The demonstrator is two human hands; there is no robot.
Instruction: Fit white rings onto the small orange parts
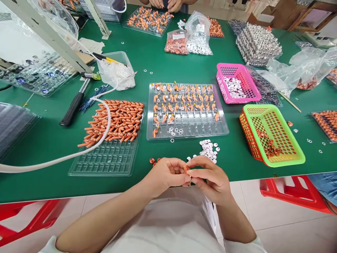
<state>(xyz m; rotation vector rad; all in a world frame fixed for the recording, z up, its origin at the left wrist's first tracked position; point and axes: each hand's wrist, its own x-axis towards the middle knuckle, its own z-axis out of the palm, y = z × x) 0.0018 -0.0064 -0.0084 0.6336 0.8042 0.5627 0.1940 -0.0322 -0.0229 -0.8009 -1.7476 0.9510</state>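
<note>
My left hand and my right hand meet at the table's front edge. Between their fingertips they pinch a small orange earbud shell, partly covered by the fingers. Just beyond them lies a loose pile of white round pads. A few orange caps sit by my left hand, partly hidden behind it. Farther back, a clear compartment tray carries rows of orange earbud parts and several white rings. To the left, another clear tray bears a heap of orange stemmed earbud shells.
On the right stand a pink basket of white pads and a green basket with orange caps. A hammer and a white hose lie at left. Filled bags are farther back. Opposite, another person's hands work.
</note>
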